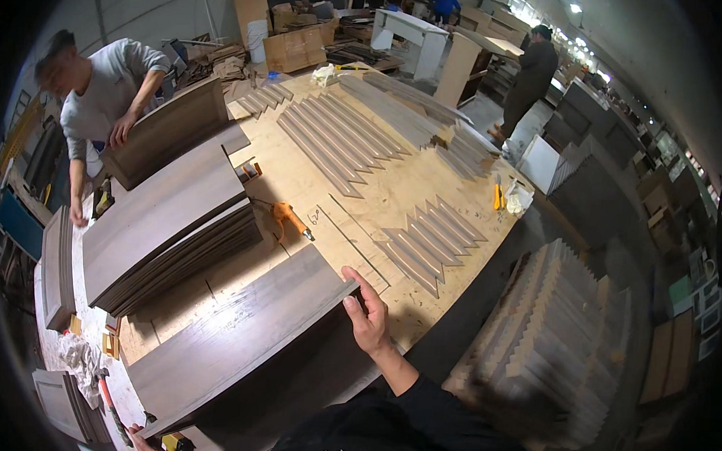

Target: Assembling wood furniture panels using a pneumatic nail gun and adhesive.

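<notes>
I hold a long dark brown wooden panel [238, 332] on edge at the near side of a plywood workbench [394, 187]. My right hand [367, 313] grips its right end, fingers wrapped over the top corner. My left hand [143, 440] is only partly visible at the lower left, clasping the panel's other end by the bottom corner. The panel tilts up from lower left to upper right.
A stack of dark panels [166, 231] lies just beyond. An orange power tool [288, 218] rests on the bench. Rows of grey moulding strips [340, 137] cover the far bench. A person in grey [103, 89] handles another panel at left. Stacked strips [556, 344] stand to my right.
</notes>
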Demonstrator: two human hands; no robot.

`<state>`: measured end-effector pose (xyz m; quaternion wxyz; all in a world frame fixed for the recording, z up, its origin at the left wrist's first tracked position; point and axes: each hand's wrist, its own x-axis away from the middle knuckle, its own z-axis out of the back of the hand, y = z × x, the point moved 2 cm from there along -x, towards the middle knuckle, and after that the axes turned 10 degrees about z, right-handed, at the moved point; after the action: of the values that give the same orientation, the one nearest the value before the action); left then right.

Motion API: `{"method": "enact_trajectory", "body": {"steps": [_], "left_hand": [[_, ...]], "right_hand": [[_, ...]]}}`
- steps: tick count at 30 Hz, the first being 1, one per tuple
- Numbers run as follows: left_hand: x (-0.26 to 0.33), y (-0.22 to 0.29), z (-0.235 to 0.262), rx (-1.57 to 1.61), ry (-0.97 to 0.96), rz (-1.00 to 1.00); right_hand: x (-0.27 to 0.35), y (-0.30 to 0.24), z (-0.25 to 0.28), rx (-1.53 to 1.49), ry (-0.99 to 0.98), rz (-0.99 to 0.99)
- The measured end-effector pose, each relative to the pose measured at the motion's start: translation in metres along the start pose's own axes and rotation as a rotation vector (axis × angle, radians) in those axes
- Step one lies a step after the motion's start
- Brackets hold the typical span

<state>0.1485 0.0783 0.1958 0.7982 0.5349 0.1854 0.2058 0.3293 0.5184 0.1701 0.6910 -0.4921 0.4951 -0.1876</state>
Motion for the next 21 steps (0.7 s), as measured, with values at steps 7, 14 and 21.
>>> {"method": "enact_trajectory", "body": {"steps": [7,14,21], "left_hand": [[-0.003,-0.011,0.004,0.082,-0.036,0.039],[-0.028,-0.032,0.016,-0.235,-0.05,-0.286],[-0.044,-0.056,0.03,-0.433,-0.075,-0.422]], "right_hand": [[0.002,-0.004,0.0,0.028,0.012,0.007],[0.003,0.002,-0.003,0.013,0.009,0.03],[-0.003,0.002,0.002,-0.147,0.053,-0.037]]}}
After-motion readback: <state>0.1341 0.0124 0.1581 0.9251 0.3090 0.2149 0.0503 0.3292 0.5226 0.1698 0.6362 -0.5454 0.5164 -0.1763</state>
